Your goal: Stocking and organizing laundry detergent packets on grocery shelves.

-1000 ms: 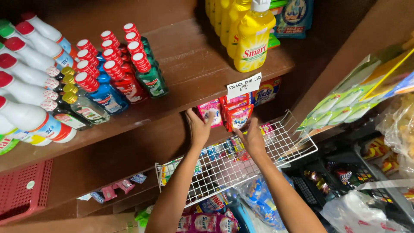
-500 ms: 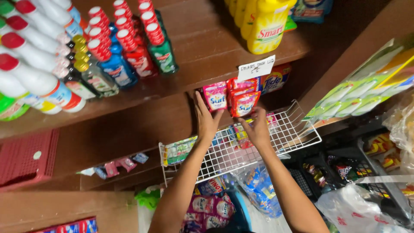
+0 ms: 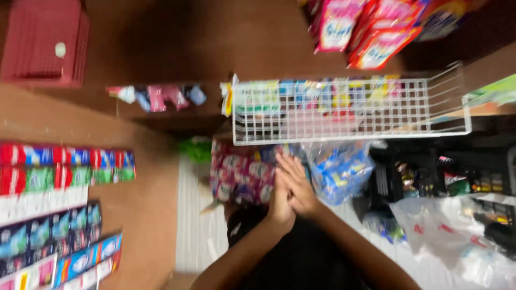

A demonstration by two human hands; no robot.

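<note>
White wire rack point(image 3: 349, 110) hangs over our hands point(image 3: 290, 190), pressed palm-to-palm, fingers released; rising carelessly, we risk bumping it.

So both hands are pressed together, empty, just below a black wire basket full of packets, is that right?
Not quite: the wire basket is white, not black, as the head view shows. The rest holds: the left hand and right hand are pressed together, holding nothing, just below the basket, which has colourful packets in it.
</note>
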